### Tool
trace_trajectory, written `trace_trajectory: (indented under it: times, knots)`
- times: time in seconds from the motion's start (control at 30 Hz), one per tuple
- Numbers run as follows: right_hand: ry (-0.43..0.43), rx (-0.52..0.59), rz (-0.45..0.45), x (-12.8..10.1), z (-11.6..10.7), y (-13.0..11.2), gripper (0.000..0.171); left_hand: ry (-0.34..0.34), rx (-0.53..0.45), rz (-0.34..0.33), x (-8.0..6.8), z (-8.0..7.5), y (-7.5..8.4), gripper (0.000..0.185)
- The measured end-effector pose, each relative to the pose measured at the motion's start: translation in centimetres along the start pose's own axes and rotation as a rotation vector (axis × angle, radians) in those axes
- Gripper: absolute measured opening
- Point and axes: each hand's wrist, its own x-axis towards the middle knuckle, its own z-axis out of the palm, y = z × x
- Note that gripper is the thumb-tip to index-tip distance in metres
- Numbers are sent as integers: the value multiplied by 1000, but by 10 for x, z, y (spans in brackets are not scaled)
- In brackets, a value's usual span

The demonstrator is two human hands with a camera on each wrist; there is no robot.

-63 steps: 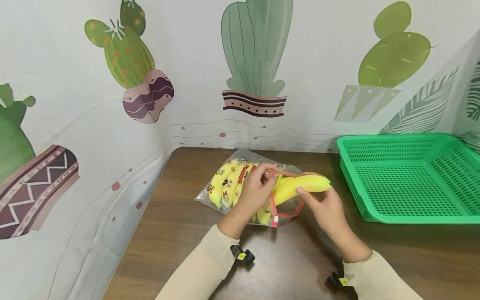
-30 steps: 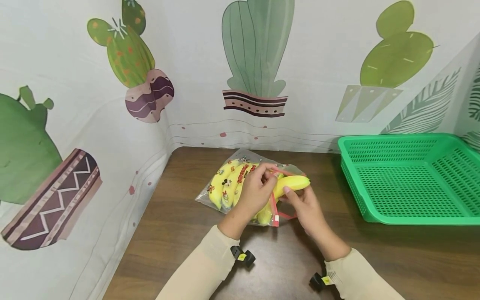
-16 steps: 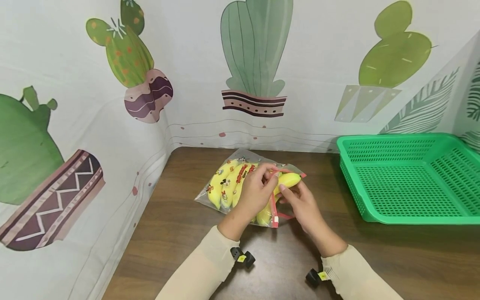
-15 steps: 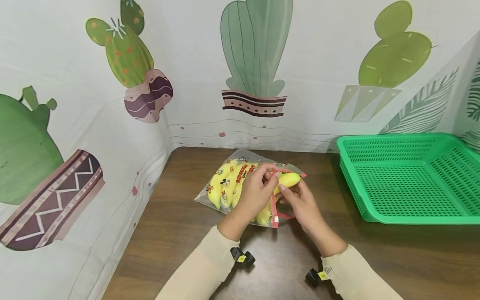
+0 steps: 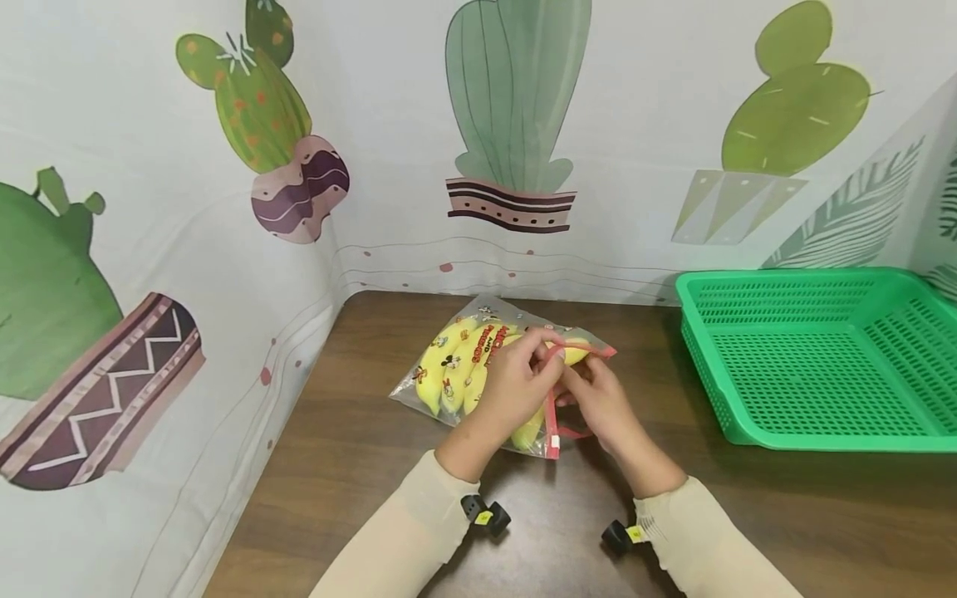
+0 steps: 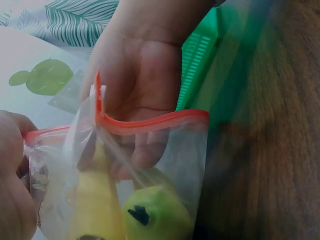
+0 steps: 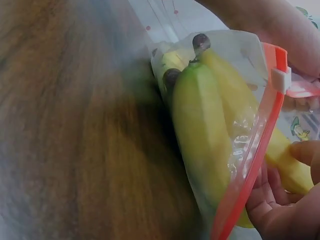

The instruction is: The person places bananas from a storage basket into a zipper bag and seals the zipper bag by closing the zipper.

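Observation:
On the table lies a clear zip bag (image 5: pixel 508 311) printed with cartoon figures, several yellow bananas (image 5: pixel 429 382) inside it. Its mouth, edged in red (image 7: pixel 260 150) with a white slider (image 7: pixel 280 80), faces right and gapes. My left hand (image 5: pixel 516 382) pinches the upper red edge between thumb and fingers. At the opening, my right hand (image 5: pixel 606 403) holds one more banana (image 7: pixel 295 175), thumb on one side and fingers on the other. That banana is mostly inside the bag, and the right fingertips reach past the red edge in the left wrist view.
A green plastic basket (image 5: pixel 703 357) with perforated walls stands on the right of the brown wooden table (image 5: pixel 336 465). Behind the table hangs a white cloth (image 5: pixel 404 166) printed with cacti. A black wrist camera (image 5: pixel 489 515) sits at the left cuff, another (image 5: pixel 616 537) at the right.
My right hand has moved left, and the banana it holds has slid from outside the mouth to mostly inside the bag. The left hand has stayed on the edge.

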Motion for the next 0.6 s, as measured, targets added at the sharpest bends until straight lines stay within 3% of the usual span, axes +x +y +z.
trace_trajectory:
  times: [0.3, 0.6]
  knots:
    - [-7, 34, 66, -1, -5, 2, 41, -104, 36, -35, 0, 1, 2, 22]
    - [-43, -14, 49, -5, -14, 1, 42, -187, 150, -5, -1, 2, 3, 28]
